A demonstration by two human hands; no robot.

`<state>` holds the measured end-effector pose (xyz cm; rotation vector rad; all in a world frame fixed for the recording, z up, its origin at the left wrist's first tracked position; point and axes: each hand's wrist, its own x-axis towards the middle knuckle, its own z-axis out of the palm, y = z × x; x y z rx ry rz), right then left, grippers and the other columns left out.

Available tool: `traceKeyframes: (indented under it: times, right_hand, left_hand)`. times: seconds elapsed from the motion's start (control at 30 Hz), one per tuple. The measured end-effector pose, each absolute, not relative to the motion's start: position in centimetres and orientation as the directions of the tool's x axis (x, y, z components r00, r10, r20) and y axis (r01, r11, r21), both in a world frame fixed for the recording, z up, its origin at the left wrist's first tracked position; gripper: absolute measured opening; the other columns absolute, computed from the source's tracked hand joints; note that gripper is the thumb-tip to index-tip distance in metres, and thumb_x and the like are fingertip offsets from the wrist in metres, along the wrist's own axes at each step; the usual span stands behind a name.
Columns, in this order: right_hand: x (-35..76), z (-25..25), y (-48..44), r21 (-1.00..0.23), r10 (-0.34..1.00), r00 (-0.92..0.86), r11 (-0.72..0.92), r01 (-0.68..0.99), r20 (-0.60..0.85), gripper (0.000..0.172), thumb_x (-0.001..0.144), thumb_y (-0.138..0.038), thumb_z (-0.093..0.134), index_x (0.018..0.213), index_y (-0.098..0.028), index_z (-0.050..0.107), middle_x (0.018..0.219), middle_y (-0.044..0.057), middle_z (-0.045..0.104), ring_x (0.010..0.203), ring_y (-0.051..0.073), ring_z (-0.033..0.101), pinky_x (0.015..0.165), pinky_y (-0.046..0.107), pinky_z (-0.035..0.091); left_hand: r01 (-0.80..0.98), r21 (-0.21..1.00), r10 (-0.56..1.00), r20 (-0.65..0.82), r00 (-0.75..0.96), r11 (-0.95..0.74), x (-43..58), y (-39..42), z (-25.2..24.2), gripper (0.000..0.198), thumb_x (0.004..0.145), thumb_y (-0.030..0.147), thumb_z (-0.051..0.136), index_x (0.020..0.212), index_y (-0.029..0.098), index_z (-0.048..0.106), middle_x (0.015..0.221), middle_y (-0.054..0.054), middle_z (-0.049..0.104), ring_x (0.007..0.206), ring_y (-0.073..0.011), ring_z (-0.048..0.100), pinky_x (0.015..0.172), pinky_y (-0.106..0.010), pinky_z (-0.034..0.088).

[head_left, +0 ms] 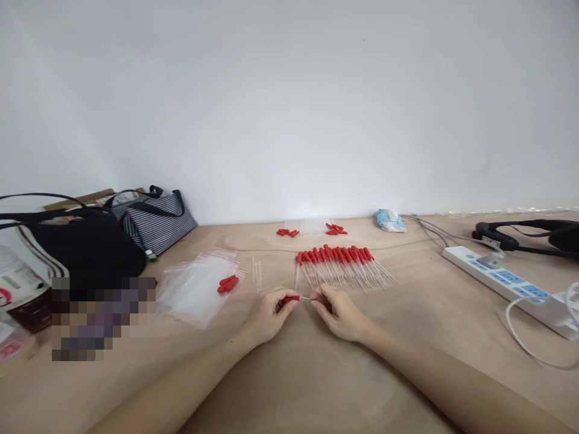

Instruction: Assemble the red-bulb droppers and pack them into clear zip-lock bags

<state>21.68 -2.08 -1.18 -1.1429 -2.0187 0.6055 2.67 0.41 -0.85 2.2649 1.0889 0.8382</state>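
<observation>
My left hand [268, 314] is closed on a red rubber bulb [292, 299] low in the middle of the head view. From the bulb's right end a thin glass dropper tube [306, 298] runs across to my right hand [338, 312], whose fingers pinch its other end. How deep the tube sits in the bulb is hard to tell. Just beyond both hands lies a row of red-topped droppers [337, 256], bulbs away from me. A few loose tubes [257, 274] lie left of the row. Several red bulbs [228, 284] rest on see-through zip bags [190, 295] farther left.
Near the wall lie more red bulbs [336, 229] by a see-through bag [312, 226], and a blue-white tissue pack [391, 220]. A power strip [511, 286] with cables and a black headset [520, 234] stand right. Black [99, 253] and striped bags [156, 220] fill the left.
</observation>
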Motion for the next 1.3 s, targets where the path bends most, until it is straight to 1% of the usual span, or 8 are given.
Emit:
traceKeyframes:
  times: [0.27, 0.4, 0.53, 0.63, 0.83, 0.97, 1.17, 1.3]
  right_hand:
    - [22.1, -1.3, -2.1, -0.701, 0.872, -0.299, 0.49, 0.518, 0.388, 0.007, 0.08, -0.018, 0.043, 0.079, -0.017, 0.05, 0.064, -0.001, 0.053, 0.057, 0.011, 0.047, 0.054, 0.021, 0.036]
    - [22.0, -1.3, -2.2, -0.64, 0.86, -0.32, 0.51, 0.575, 0.398, 0.007, 0.08, -0.018, 0.045, 0.078, -0.017, 0.052, 0.064, -0.001, 0.054, 0.059, 0.011, 0.048, 0.062, 0.024, 0.037]
    - [22.1, -1.4, -2.2, -0.647, 0.862, -0.34, 0.506, 0.57, 0.376, 0.01, 0.081, -0.02, 0.046, 0.079, -0.018, 0.055, 0.065, -0.002, 0.056, 0.06, 0.011, 0.049, 0.067, 0.026, 0.035]
    - [22.3, -1.4, -2.1, -0.625, 0.842, -0.391, 0.539, 0.565, 0.373, 0.012, 0.082, -0.019, 0.046, 0.079, -0.019, 0.057, 0.068, -0.002, 0.059, 0.062, 0.01, 0.051, 0.072, 0.027, 0.033]
    - [22.8, -1.3, -2.1, -0.449, 0.764, -0.494, 0.644, 0.619, 0.415, 0.015, 0.082, -0.016, 0.042, 0.083, -0.018, 0.057, 0.076, 0.002, 0.062, 0.067, 0.012, 0.052, 0.068, 0.028, 0.027]
    - [22.6, -1.6, -2.3, -0.38, 0.725, -0.526, 0.684, 0.622, 0.445, 0.019, 0.084, -0.016, 0.038, 0.086, -0.017, 0.057, 0.078, 0.004, 0.062, 0.068, 0.014, 0.052, 0.069, 0.028, 0.028]
    - [21.9, -2.4, -2.0, -0.366, 0.682, -0.542, 0.726, 0.582, 0.491, 0.021, 0.085, -0.016, 0.035, 0.083, -0.016, 0.056, 0.073, 0.004, 0.062, 0.064, 0.014, 0.052, 0.068, 0.028, 0.032]
    - [21.8, -2.5, -1.7, -0.404, 0.673, -0.551, 0.738, 0.54, 0.493, 0.021, 0.086, -0.016, 0.036, 0.08, -0.016, 0.056, 0.071, 0.003, 0.062, 0.063, 0.013, 0.052, 0.068, 0.027, 0.035]
  left_hand:
    - [0.456, 0.719, 0.822, 0.288, 0.491, -0.524, 2.5, 0.5, -0.9, 0.018, 0.081, 0.022, 0.047, 0.092, 0.019, 0.061, 0.087, -0.003, 0.065, 0.08, -0.0165, 0.058, 0.072, -0.028, 0.046]
    - [0.457, 0.703, 0.814, 0.31, 0.492, -0.544, 2.7, 0.4, -0.8, 0.017, 0.081, 0.024, 0.048, 0.09, 0.019, 0.062, 0.087, -0.003, 0.065, 0.079, -0.0164, 0.058, 0.071, -0.027, 0.045]
    - [0.462, 0.685, 0.809, 0.343, 0.477, -0.563, 2.8, 0.2, -0.7, 0.015, 0.081, 0.025, 0.049, 0.084, 0.019, 0.063, 0.08, -0.002, 0.065, 0.073, -0.0149, 0.058, 0.066, -0.025, 0.044]
    - [0.473, 0.653, 0.792, 0.36, 0.494, -0.592, 2.8, -0.1, -0.6, 0.014, 0.08, 0.023, 0.049, 0.08, 0.018, 0.062, 0.075, -0.002, 0.064, 0.068, -0.0135, 0.057, 0.063, -0.023, 0.043]
    - [0.479, 0.567, 0.726, 0.368, 0.582, -0.671, 3.0, -0.6, -0.2, 0.016, 0.082, 0.022, 0.045, 0.077, 0.017, 0.059, 0.071, -0.002, 0.06, 0.064, -0.0125, 0.055, 0.06, -0.023, 0.041]
    - [0.476, 0.487, 0.671, 0.391, 0.631, -0.732, 2.9, -0.6, -0.6, 0.018, 0.084, 0.023, 0.042, 0.077, 0.016, 0.057, 0.069, -0.002, 0.058, 0.064, -0.0127, 0.053, 0.059, -0.022, 0.041]
    - [0.443, 0.41, 0.599, 0.445, 0.666, -0.797, 2.9, -0.6, -1.2, 0.018, 0.085, 0.023, 0.04, 0.079, 0.016, 0.055, 0.071, -0.003, 0.057, 0.066, -0.0131, 0.053, 0.06, -0.023, 0.041]
    - [0.413, 0.382, 0.558, 0.46, 0.691, -0.827, 3.0, -0.5, -1.2, 0.018, 0.086, 0.021, 0.039, 0.08, 0.015, 0.055, 0.073, -0.004, 0.057, 0.067, -0.0132, 0.054, 0.061, -0.023, 0.042]
